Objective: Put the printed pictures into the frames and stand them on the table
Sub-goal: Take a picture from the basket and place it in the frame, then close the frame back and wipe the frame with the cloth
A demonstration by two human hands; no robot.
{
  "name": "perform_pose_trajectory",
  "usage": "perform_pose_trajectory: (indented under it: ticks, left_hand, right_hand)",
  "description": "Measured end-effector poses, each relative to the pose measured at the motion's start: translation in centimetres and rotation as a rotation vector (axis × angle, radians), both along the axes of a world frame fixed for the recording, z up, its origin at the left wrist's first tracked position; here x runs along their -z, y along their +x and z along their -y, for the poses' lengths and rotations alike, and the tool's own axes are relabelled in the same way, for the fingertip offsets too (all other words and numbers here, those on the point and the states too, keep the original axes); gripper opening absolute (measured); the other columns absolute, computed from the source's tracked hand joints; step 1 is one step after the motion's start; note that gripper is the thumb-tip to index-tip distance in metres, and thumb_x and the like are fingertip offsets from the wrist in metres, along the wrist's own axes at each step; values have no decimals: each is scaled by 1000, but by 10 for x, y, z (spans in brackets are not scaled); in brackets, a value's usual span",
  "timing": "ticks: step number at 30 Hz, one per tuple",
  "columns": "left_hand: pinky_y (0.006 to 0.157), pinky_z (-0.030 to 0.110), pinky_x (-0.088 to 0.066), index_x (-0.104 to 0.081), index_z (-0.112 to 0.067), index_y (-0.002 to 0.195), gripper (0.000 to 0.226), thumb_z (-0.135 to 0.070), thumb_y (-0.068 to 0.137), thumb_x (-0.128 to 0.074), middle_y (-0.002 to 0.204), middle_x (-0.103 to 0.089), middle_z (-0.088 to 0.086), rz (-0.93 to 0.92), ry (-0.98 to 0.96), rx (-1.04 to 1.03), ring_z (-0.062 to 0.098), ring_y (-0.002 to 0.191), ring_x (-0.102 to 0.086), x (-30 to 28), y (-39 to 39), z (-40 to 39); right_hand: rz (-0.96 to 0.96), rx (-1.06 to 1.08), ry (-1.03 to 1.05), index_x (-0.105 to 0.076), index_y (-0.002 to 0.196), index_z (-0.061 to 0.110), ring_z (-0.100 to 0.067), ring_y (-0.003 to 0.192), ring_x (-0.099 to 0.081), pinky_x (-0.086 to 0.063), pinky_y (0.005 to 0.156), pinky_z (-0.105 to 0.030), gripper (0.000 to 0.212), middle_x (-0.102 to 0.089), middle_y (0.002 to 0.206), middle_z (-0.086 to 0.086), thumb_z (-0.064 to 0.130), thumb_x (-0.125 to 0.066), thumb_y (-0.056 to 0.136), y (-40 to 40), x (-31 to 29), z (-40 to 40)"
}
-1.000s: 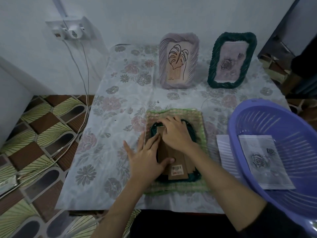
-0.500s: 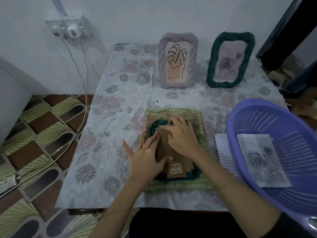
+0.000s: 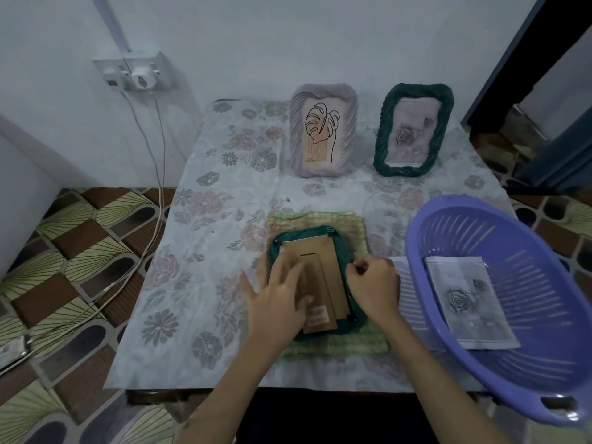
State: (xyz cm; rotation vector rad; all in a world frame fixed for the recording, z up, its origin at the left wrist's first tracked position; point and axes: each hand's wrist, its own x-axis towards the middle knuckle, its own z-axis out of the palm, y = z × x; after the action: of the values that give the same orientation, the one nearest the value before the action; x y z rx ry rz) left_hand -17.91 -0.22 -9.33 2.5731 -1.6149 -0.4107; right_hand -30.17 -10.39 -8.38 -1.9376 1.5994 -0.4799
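A dark green frame [image 3: 307,236] lies face down on a green mat [image 3: 352,219] in front of me, its brown cardboard back [image 3: 323,251] facing up. My left hand [image 3: 277,302] presses flat on the left part of that back, fingers spread. My right hand [image 3: 373,285] is at the frame's right edge, fingertips curled and pinching at something small there. At the back stand a lilac frame [image 3: 323,131] with a leaf drawing and a green frame [image 3: 413,129] with a rose print. Another rose print [image 3: 464,299] lies in the purple basket.
The purple basket [image 3: 448,219] fills the right side of the table and overhangs its front corner. A white sheet [image 3: 405,283] lies partly under it. The flowered tablecloth [image 3: 205,251] covers the table. A wall socket [image 3: 137,73] has cables hanging to the floor at left.
My right hand has left the top of the cardboard back and moved to the frame's right edge. The left hand stays pressed on the back.
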Motion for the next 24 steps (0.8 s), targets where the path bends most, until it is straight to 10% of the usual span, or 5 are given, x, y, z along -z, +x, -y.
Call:
perform_pose_trajectory:
  ticks: [5, 8, 12, 20, 24]
  left_hand:
    - [99, 36, -38, -48, -31, 124, 30, -39, 95, -48, 134, -48, -5, -773, -546, -312, 24, 127, -44, -28, -8, 2]
    - [77, 34, -49, -45, -30, 123, 45, -58, 89, -36, 112, -58, 0, -1290, -617, -557, 21, 98, -59, -54, 11, -6]
    - [99, 48, -44, -68, -15, 113, 72, -72, 70, -56, 119, -64, 15, -1740, -659, -695, 32, 111, -60, -54, 60, -37]
    - [72, 50, -57, -77, -20, 98, 60, -67, 78, -46, 115, -68, 12, -1943, -795, -940, 31, 95, -68, -31, 83, -81]
    - [83, 51, -53, -76, -23, 100, 62, -71, 77, -43, 119, -66, 10, -1935, -812, -978, 34, 109, -61, -25, 86, -92]
  right_hand:
    - [344, -123, -99, -59, 67, 1, -25, 63, -49, -32, 66, -29, 43, -50, 55, -4, 33, -46, 93, 25, -43, -19]
    - [350, -398, -40, -71, 96, 12, -20, 91, -55, -36, 84, -31, 40, -67, 90, -2, 40, -43, 95, 50, -62, -37]
    - [353, -722, 287, -58, 126, 20, -7, 113, -50, -36, 100, -25, 39, -59, 126, 2, 40, -43, 96, 62, -64, -54]
    - [-337, -45, 176, -34, 136, 8, -35, 131, -26, -32, 103, -49, 53, -33, 141, -16, 25, -53, 89, 2, -14, -17]
    - [-99, 114, 281, -49, 99, 0, -32, 93, -53, -42, 74, -36, 21, -56, 96, -17, 10, -58, 83, -1, -9, -13]
